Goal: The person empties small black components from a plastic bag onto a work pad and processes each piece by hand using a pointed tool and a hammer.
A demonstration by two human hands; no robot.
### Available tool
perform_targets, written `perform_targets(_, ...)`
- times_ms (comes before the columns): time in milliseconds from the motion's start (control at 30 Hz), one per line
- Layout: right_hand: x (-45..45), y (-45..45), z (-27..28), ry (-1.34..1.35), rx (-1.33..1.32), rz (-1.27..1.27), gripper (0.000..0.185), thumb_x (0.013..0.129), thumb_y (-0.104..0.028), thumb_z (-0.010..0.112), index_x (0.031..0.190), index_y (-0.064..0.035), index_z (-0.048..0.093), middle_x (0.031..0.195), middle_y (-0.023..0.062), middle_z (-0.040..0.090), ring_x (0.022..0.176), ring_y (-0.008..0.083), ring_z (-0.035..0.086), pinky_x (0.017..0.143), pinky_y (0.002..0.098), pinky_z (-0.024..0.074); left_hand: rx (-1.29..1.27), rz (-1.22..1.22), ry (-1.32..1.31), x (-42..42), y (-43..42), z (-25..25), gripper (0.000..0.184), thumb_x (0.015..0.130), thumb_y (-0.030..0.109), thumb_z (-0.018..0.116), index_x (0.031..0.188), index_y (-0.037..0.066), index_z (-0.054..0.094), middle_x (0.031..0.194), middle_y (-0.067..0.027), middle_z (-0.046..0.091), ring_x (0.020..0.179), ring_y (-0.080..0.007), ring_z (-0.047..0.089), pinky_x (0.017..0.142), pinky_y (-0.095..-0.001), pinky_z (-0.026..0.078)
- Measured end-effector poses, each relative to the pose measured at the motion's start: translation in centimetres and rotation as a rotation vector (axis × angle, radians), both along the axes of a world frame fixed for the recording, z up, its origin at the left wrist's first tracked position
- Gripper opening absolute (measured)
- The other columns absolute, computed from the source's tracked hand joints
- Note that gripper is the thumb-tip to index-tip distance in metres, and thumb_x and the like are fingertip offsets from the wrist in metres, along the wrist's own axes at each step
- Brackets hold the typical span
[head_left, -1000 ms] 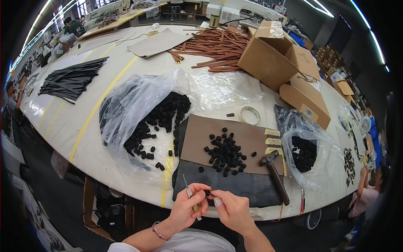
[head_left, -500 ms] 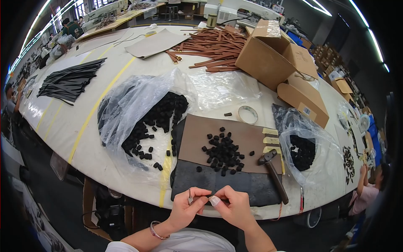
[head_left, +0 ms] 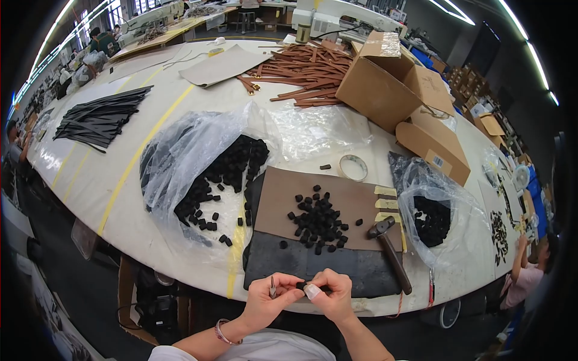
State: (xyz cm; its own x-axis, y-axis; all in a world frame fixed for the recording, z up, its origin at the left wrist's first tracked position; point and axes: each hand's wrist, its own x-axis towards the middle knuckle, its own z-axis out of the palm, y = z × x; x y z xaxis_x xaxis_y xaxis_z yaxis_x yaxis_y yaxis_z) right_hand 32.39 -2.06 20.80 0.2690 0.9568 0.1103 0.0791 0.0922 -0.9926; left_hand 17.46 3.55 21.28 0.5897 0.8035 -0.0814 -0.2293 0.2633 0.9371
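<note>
Left hand (head_left: 270,299) has its fingers curled around a slim metal tool (head_left: 273,287) and also pinches what looks like a small black piece (head_left: 301,286), kinda blurry. Right hand (head_left: 330,293) is closed on that piece too, just off the surface's (head_left: 198,265) near edge.

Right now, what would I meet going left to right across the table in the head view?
Black strips, large bag of black pieces, loose heap of black pieces, hammer, smaller bag of black pieces, scattered dark pieces.

Small black piece (head_left: 301,286), partly hidden, between fingers (head_left: 312,291)
</note>
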Motion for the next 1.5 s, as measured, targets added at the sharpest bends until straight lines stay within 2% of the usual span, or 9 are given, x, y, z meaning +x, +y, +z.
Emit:
perform_targets(233, -0.3, 0.2, -0.8, -0.029, 0.111, -0.018, 0.011, 0.07, -0.005, 0.064, 0.067, 0.0009, 0.055, 0.06, 0.0067, 0.059, 0.051, 0.0102, 0.051, 0.047, 0.021, 0.0379, -0.007, 0.038, -0.069, 0.2, -0.1, -0.3, 0.02, 0.076, -0.003, 0.065, 0.095, -0.003, 0.061, 0.074, -0.0013, 0.061, 0.062, -0.0019, 0.053, 0.056, -0.0139, 0.042)
perform_targets(333, -0.4, 0.4, -1.2, -0.043, 0.167, -0.042, 0.011, 0.07, -0.005, 0.065, 0.068, 0.0008, 0.056, 0.06, 0.0074, 0.059, 0.051, 0.0103, 0.051, 0.047, 0.0211, 0.0377, -0.017, 0.004, -0.111, 0.1, -0.2, -1.0, 0.019, 0.08, -0.001, 0.063, 0.098, -0.005, 0.059, 0.086, -0.0062, 0.064, 0.072, -0.004, 0.058, 0.063, -0.0162, 0.047)
perform_targets(433, -0.4, 0.6, -1.4, -0.029, 0.225, -0.033, 0.01, 0.07, -0.004, 0.066, 0.068, 0.0007, 0.056, 0.061, 0.0081, 0.059, 0.05, 0.0103, 0.051, 0.046, 0.0212, 0.0373, -0.057, 0.017, -0.098, 0.1, 0.1, -0.8, 0.017, 0.079, -0.001, 0.064, 0.095, -0.004, 0.06, 0.081, -0.0041, 0.064, 0.068, -0.0031, 0.056, 0.058, -0.0149, 0.044)
perform_targets(500, -0.4, 0.8, -1.7, -0.02, 0.274, -0.017, 0.01, 0.072, -0.005, 0.066, 0.071, 0.0016, 0.059, 0.061, 0.0056, 0.058, 0.048, 0.0067, 0.047, 0.044, 0.0189, 0.0353, 0.22, 0.014, -0.011, -0.2, 0.6, -0.9, 0.016, 0.074, -0.004, 0.067, 0.09, -0.003, 0.063, 0.074, -0.0024, 0.06, 0.058, -0.0015, 0.05, 0.05, -0.0139, 0.036)
perform_targets(600, -0.5, 0.8, -1.9, -0.006, 0.29, -0.014, 0.01, 0.071, -0.005, 0.066, 0.071, 0.0019, 0.059, 0.061, 0.0057, 0.058, 0.048, 0.0072, 0.047, 0.044, 0.0193, 0.0356, 0.275, 0.039, -0.062, -0.1, 0.6, -1.0, 0.015, 0.074, -0.003, 0.068, 0.088, -0.003, 0.063, 0.075, -0.0038, 0.059, 0.057, -0.0014, 0.046, 0.049, -0.0148, 0.033)
perform_targets(833, -1.0, 0.6, -1.4, 0.117, 0.243, 0.003, 0.01, 0.073, -0.005, 0.065, 0.072, 0.0021, 0.059, 0.062, 0.0063, 0.058, 0.051, 0.0075, 0.048, 0.047, 0.0195, 0.036, 0.282, 0.06, -0.122, 0.1, 0.4, -1.5, 0.014, 0.076, -0.001, 0.066, 0.09, 0.0, 0.064, 0.075, -0.0026, 0.058, 0.056, -0.0022, 0.047, 0.048, -0.0163, 0.034)
perform_targets(1000, -1.4, 0.4, -2.1, 0.328, 0.237, 0.051, 0.014, 0.078, -0.009, 0.061, 0.071, 0.0021, 0.056, 0.061, 0.0049, 0.056, 0.053, 0.0084, 0.046, 0.047, 0.022, 0.034, 0.404, 0.169, 0.044, 0.0, -0.3, 0.3, 0.011, 0.075, 0.0, 0.067, 0.085, -0.002, 0.063, 0.066, -0.0035, 0.061, 0.053, -0.0026, 0.05, 0.047, -0.0166, 0.038)
perform_targets(1100, -1.9, 0.3, -2.1, 0.392, 0.197, 0.059, 0.017, 0.08, -0.01, 0.06, 0.07, 0.0017, 0.054, 0.06, 0.0041, 0.054, 0.053, 0.0082, 0.044, 0.047, 0.0219, 0.0323, 0.448, 0.205, 0.037, 0.0, -0.5, 0.2, 0.01, 0.075, 0.001, 0.066, 0.084, -0.002, 0.063, 0.064, -0.0033, 0.061, 0.051, -0.0034, 0.053, 0.045, -0.0177, 0.041)
perform_targets(1500, -2.3, 0.1, -2.2, 0.422, 0.213, 0.139, 0.021, 0.08, -0.011, 0.06, 0.067, 0.0017, 0.05, 0.059, 0.0038, 0.052, 0.051, 0.008, 0.042, 0.046, 0.0219, 0.0316, 0.589, 0.116, 0.054, -1.0, 0.2, 0.2, 0.012, 0.072, -0.001, 0.066, 0.084, -0.001, 0.063, 0.063, -0.004, 0.061, 0.049, -0.0059, 0.053, 0.045, -0.0191, 0.041)
